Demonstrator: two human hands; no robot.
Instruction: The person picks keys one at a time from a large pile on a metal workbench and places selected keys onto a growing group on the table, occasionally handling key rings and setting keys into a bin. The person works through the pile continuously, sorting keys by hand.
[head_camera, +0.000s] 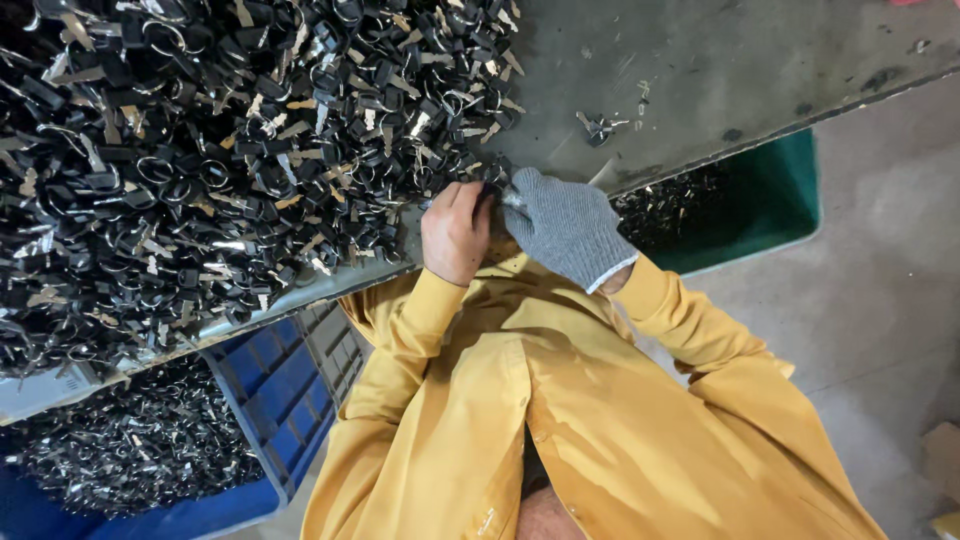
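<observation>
A large heap of small black and silver metal parts (200, 150), rings and clips, covers the left of a grey metal table (700, 70). At the heap's near edge my bare left hand (455, 232) is closed on one small part (492, 188). My right hand (568, 226), in a grey knit glove, meets it from the right and pinches the same part. Both hands rest at the table's front edge. What the fingers hold is mostly hidden. My yellow sleeves (690, 330) run down toward the camera.
A blue plastic crate (270, 400) full of the same parts sits below the table at the left. A green bin (770, 200) with more parts stands under the table's right side. A few loose parts (598, 127) lie on the bare tabletop. Concrete floor is at the right.
</observation>
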